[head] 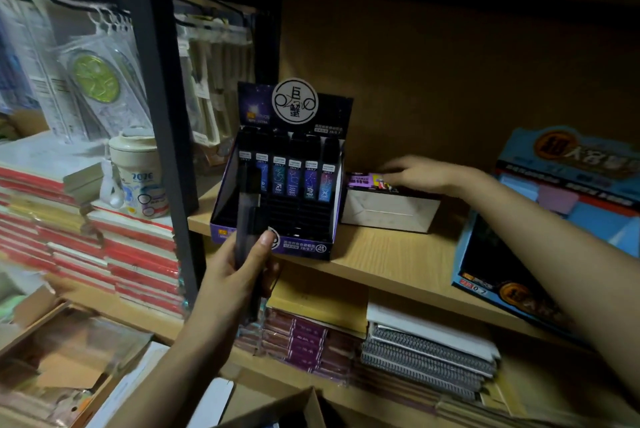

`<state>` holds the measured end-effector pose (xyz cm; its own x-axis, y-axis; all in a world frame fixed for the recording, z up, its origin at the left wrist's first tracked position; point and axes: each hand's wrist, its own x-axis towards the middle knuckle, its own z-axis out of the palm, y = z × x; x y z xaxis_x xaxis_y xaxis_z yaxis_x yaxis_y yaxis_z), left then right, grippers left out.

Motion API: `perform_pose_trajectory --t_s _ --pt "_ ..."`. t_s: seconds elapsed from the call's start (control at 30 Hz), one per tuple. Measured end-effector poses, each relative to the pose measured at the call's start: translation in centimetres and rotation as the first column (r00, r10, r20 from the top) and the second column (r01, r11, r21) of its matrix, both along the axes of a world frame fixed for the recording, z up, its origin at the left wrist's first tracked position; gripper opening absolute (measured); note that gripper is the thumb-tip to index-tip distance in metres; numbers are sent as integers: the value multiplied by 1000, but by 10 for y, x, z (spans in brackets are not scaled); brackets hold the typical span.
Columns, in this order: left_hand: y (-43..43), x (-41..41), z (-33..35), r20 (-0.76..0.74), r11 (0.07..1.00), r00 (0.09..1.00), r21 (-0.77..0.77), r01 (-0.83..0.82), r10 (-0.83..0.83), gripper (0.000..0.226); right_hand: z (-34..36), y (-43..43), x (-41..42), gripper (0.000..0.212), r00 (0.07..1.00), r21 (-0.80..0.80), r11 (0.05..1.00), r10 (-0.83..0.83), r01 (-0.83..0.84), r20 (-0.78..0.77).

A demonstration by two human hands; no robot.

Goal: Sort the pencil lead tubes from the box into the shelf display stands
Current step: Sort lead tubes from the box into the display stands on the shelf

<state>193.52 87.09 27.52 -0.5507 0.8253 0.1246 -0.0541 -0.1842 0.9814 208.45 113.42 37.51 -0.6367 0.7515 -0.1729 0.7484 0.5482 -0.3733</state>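
A purple display stand (221,199) with a round constellation sign sits on the wooden shelf (381,261); a row of dark lead tubes (294,178) stands at its back. My left hand (239,272) grips a bundle of dark lead tubes (247,206) upright in front of the stand's left side. My right hand (419,173) reaches over a small white box (388,211) right of the stand, fingers on the purple and yellow packets (367,182) at its top. A blue display stand (540,240) leans at the far right.
A black shelf post (162,137) stands left of the purple stand, with stacked red notebooks (121,254) and a cup (138,175) beyond it. Spiral notebooks (426,355) and purple packs (304,341) fill the lower shelf. An open cardboard box (304,407) sits at the bottom edge.
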Motion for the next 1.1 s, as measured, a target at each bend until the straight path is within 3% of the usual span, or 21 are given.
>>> perform_pose_trajectory --t_s 0.07,0.2,0.37,0.5,0.63,0.8,0.9,1.0,1.1 --pt "1 2 2 -13 1000 1000 4 -5 5 36 -2 3 2 43 999 -56 998 26 -28 -41" --pt "2 2 2 -14 1000 1000 7 1 -1 31 -11 -1 11 24 967 13 998 64 -63 -247" --pt "1 3 0 -56 999 998 -32 -13 11 32 -15 -26 23 14 934 82 989 145 -125 -327" --pt "1 7 -2 -89 1000 996 -27 -9 6 32 -29 -52 33 21 932 326 940 203 -99 -301" --pt "2 13 -3 -107 1000 994 -6 26 -26 30 -47 -75 39 22 935 465 882 230 -83 -271" --pt "4 24 -7 -155 995 983 -18 93 -95 23 -68 -94 46 22 960 549 822 256 -153 -116" --pt "7 36 -7 -240 993 963 -44 113 -121 15 -67 -101 55 28 952 540 826 274 -159 -140" --pt "12 47 -2 -515 994 850 -41 104 -110 17 -65 -107 83 31 940 575 812 266 -100 -213" --pt "26 61 6 -782 995 621 6 103 -60 15 -74 -110 124 34 962 646 758 97 96 -257"
